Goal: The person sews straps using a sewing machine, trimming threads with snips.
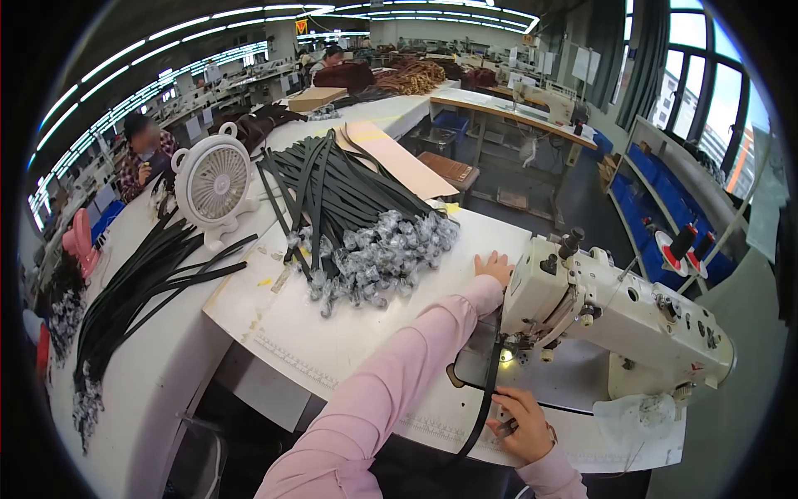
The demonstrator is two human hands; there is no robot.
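Note:
A white sewing machine (611, 308) stands at the right of the white table, its small lamp lit near the needle. A black strap (485, 407) runs from under the machine head down over the table's front edge. My right hand (522, 426) is beside the strap, fingers curled round something dark that I cannot make out, fingertips at the strap. My left hand (495, 268) rests behind the machine head's left side, fingers spread on the table, part of it hidden by the machine. Left of it lies a pile of black straps (332, 187) with plastic-wrapped ends (382, 254).
A white fan (218, 179) stands at the left, beside more black straps (154, 283). A pink board (399, 158) lies behind the pile. Thread spools (683, 243) and blue bins (657, 179) are at the right. Two people sit farther back.

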